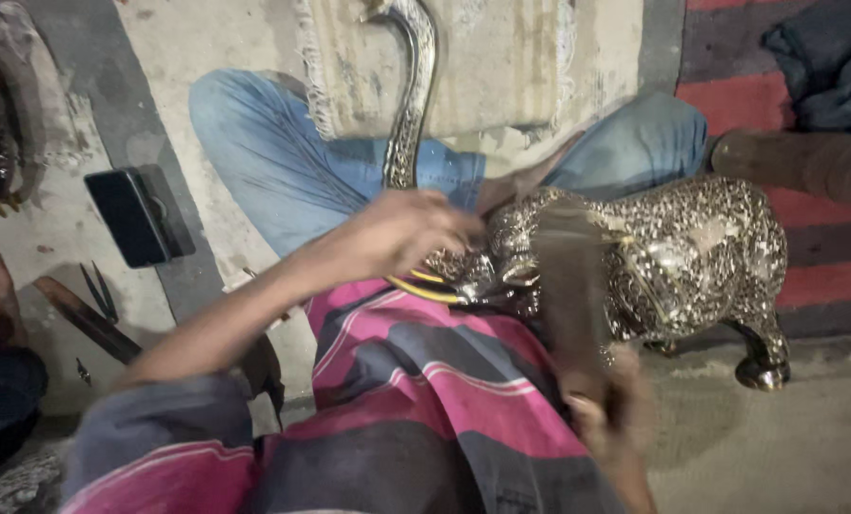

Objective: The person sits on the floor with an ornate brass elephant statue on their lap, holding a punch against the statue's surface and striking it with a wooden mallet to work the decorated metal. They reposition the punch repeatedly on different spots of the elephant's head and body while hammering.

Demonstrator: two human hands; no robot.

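The metal animal figure (673, 257), covered in fine speckled relief, lies across the person's lap on a pink-and-grey striped cloth (425, 381), its hind legs reaching down to the floor (778, 438). The left hand (411, 228) rests closed over the figure's head end, just where a long curved horn-like piece (416, 86) rises away from the grip. The right hand (606, 409) is blurred; it seems wrapped round the handle of a dark, flat-headed tool (568, 286) held over the figure just beside the left grip, though I cannot tell how firmly.

Risks noted: the tool head stands very near the left fingers, so a stray stroke could catch them. The figure sits on soft cloth with no clamp; a blow could roll it off the lap. A missed strike could dent the relief. Scissors (97, 290) and a dark phone (135, 214) lie on the floor, well apart from both hands.
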